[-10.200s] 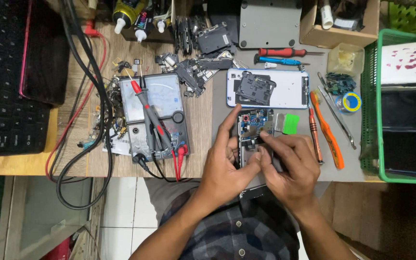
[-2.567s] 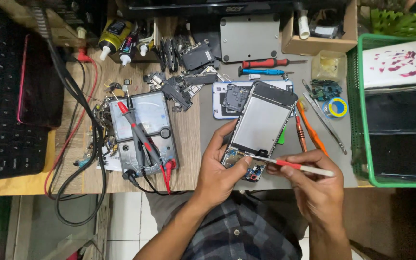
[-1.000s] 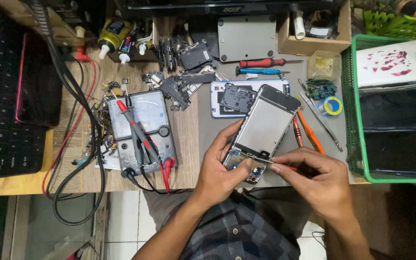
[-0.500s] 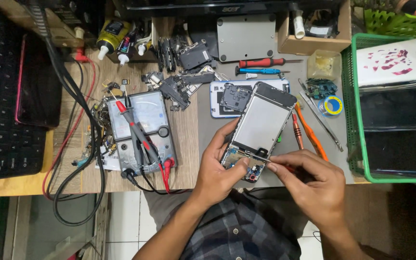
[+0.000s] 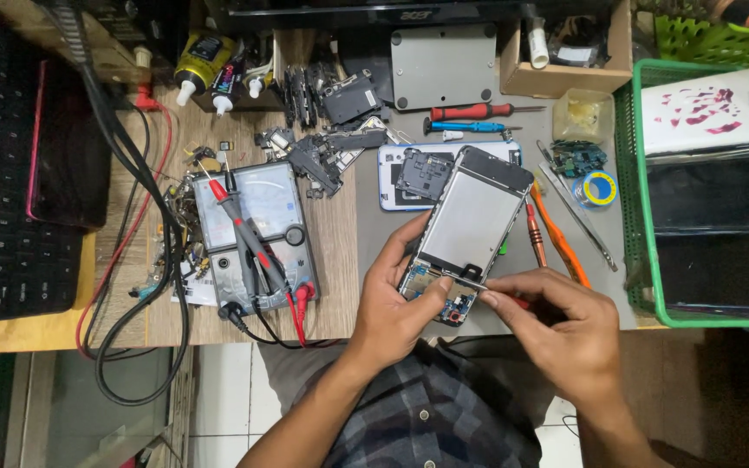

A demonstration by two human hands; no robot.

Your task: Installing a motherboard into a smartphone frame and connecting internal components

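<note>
Left hand (image 5: pixel 396 303) grips the opened phone (image 5: pixel 470 227) at frame centre over the mat, right hand (image 5: pixel 556 325) fingers pinched on a thin tool at its lower edge; a slip there could likely gouge the exposed board

My opened phone (image 5: pixel 470 227) is tilted, its grey back plate up, its green board showing at the near end.

Grey phone screen (image 5: pixel 470 221) held centre, multimeter dial window (image 5: pixel 249 204) left
</note>
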